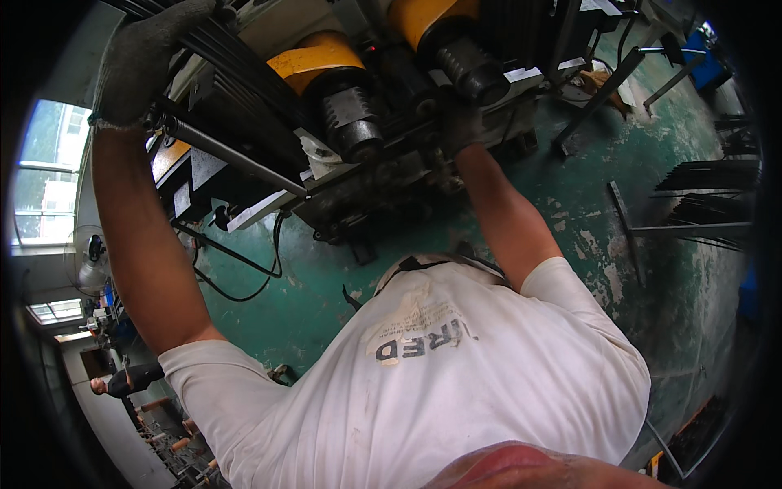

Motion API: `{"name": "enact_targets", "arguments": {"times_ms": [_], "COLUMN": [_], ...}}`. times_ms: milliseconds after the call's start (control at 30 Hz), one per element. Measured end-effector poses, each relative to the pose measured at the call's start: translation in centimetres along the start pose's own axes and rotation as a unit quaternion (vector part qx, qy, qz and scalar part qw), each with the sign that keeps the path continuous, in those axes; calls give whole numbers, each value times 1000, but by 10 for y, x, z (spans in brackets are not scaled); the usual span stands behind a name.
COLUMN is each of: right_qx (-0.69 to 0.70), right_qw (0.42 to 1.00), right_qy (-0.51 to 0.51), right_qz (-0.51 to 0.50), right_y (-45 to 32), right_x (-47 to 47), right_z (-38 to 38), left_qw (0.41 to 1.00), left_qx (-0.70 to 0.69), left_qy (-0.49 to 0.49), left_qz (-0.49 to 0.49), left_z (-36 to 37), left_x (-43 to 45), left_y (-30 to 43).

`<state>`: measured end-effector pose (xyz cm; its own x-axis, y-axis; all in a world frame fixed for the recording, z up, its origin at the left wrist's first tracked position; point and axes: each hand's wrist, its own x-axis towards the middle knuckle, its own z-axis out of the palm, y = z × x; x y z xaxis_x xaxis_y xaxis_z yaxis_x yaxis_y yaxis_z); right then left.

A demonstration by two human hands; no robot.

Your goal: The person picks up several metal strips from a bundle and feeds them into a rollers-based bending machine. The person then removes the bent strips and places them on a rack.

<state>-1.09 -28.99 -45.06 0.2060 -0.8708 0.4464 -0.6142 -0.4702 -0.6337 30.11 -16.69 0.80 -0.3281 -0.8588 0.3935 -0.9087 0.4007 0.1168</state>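
Note:
My left hand, in a grey knit glove, reaches up at the upper left. Its fingers bend over a bundle of long thin black rods that slants across the machine. My right hand wears a dark glove and sits in shadow beneath the right-hand ridged metal roller; its fingers are hard to make out. A second ridged roller stands between my hands. Both rollers project from yellow housings on the machine. Below my left hand, a coil spring rod runs diagonally.
Black hoses hang to the green floor, where paint is peeling. Dark rods lie on a metal rack at right. A slanting metal leg stands near the machine. At far left are a fan and another person.

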Motion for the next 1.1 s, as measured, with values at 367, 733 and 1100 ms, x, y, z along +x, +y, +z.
{"name": "enact_targets", "arguments": {"times_ms": [367, 733, 1100], "right_qx": [-90, 358, 435], "right_qw": [995, 900, 847], "right_qy": [43, -21, -14], "right_qz": [-11, 248, 305], "right_y": [43, 35, -11], "right_x": [3, -7, 3], "right_z": [51, 65, -1], "left_qw": [981, 978, 976], "left_qx": [142, 188, -14], "left_qy": [-51, -73, 37], "left_qz": [119, 47, -214], "left_z": [-8, -7, 0], "left_x": [-1, -3, 2], "left_y": [-8, 26, 71]}}
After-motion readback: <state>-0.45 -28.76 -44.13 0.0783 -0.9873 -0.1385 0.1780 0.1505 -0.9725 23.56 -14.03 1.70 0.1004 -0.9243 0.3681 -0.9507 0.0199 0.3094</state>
